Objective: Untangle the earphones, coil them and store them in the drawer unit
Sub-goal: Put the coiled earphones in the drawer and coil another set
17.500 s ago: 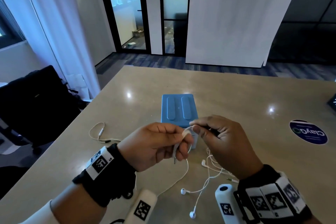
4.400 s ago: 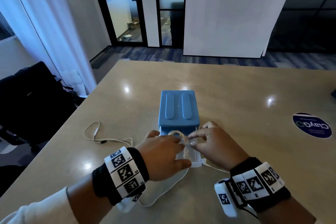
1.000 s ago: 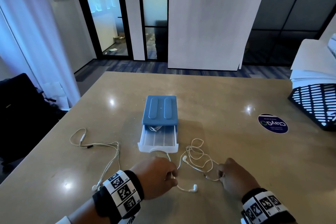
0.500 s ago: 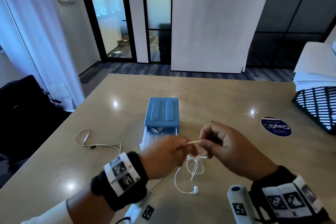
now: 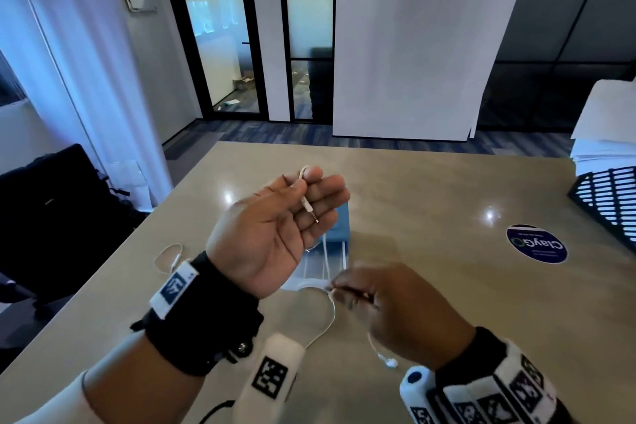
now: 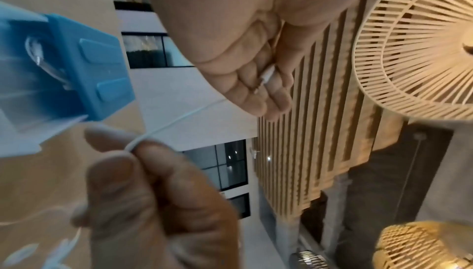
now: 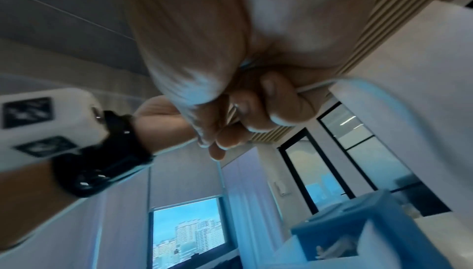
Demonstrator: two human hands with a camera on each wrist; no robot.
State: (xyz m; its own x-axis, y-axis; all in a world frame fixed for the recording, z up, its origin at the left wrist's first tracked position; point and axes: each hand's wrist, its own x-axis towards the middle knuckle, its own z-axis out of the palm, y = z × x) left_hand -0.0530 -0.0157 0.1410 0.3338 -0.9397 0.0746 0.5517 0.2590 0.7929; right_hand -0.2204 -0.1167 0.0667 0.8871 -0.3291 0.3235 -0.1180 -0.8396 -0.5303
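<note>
My left hand [image 5: 303, 189] is raised palm up in front of the blue drawer unit [image 5: 342, 227]. Its thumb pinches the plug end of the white earphone cable [image 5: 308, 208] against the fingers. The cable runs down behind that hand to my right hand [image 5: 339, 291], which pinches it low over the table. Below the right hand one earbud [image 5: 390, 362] lies on the table. The clear drawer [image 5: 316, 268] stands pulled out. In the left wrist view a coiled earphone [image 6: 38, 55] lies inside the unit [image 6: 89, 71], and the taut cable [image 6: 179, 119] spans both hands.
A second white earphone [image 5: 168, 256] lies loose on the table at the left. A round blue sticker [image 5: 536, 244] and a black mesh basket [image 5: 605, 196] under a stack of paper [image 5: 605, 134] are at the right. A black chair [image 5: 44, 203] stands beyond the left edge.
My left hand has risen and turned palm up with the plug end. My right hand has dropped towards the table along the cable, which now stretches between them.
</note>
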